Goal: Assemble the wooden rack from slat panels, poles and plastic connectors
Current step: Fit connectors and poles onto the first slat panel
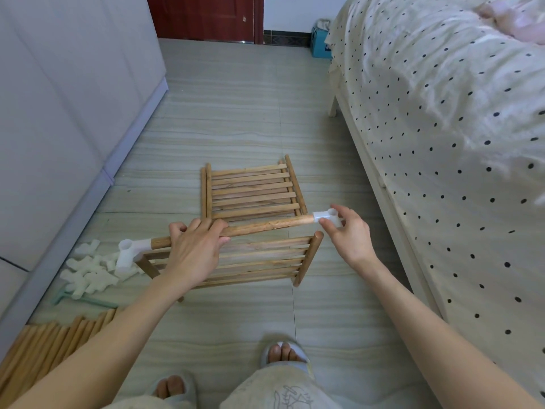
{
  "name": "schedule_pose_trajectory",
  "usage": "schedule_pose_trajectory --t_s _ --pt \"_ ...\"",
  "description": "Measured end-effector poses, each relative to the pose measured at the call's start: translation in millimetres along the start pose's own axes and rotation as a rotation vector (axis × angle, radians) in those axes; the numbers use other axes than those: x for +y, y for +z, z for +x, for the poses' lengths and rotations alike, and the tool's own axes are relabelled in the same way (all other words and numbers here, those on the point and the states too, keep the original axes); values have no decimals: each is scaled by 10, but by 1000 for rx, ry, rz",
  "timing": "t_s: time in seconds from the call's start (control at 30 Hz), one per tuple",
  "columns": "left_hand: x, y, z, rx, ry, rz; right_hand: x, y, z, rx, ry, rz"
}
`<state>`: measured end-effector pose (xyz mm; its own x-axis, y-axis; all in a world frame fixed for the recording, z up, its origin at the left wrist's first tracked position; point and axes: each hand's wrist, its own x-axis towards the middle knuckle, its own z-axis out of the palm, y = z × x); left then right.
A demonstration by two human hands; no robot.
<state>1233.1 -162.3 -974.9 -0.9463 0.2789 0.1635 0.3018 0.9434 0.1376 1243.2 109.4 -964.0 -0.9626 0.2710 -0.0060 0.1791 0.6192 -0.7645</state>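
Note:
My left hand [196, 249] grips a wooden pole [265, 225] held level above the floor. A white plastic connector [129, 252] sits on the pole's left end. My right hand [345, 231] pinches a second white connector [326, 216] at the pole's right end. Under the pole a slat panel [265, 261] stands tilted on the floor, partly hidden by my left hand. Behind it a stack of slat panels [253, 188] lies flat.
A heap of white connectors [88, 271] and a pale green tool [85, 301] lie at the left by a grey cabinet [59, 113]. Several loose poles [44, 346] lie at the bottom left. A bed with a dotted sheet [442, 143] runs along the right. My slippered feet [283, 354] are below.

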Motion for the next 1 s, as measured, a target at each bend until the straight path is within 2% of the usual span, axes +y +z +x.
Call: schedule_pose_trajectory --t_s 0.17,0.4,0.7,0.83,1.0 --pt "-22 -14 -10 20 -17 -29 -70 -7 -8 -23 3 3" --pt "-44 -50 -31 -9 -6 -88 -178 -18 -18 -118 -113 -37" --pt "-74 -101 -46 13 -13 -105 -223 -57 17 -100 39 336" --pt "-63 -104 -16 -5 -10 -109 -108 -21 -54 -63 218 624" --pt "-97 -119 31 -34 -72 -132 96 190 -287 -258 101 435"
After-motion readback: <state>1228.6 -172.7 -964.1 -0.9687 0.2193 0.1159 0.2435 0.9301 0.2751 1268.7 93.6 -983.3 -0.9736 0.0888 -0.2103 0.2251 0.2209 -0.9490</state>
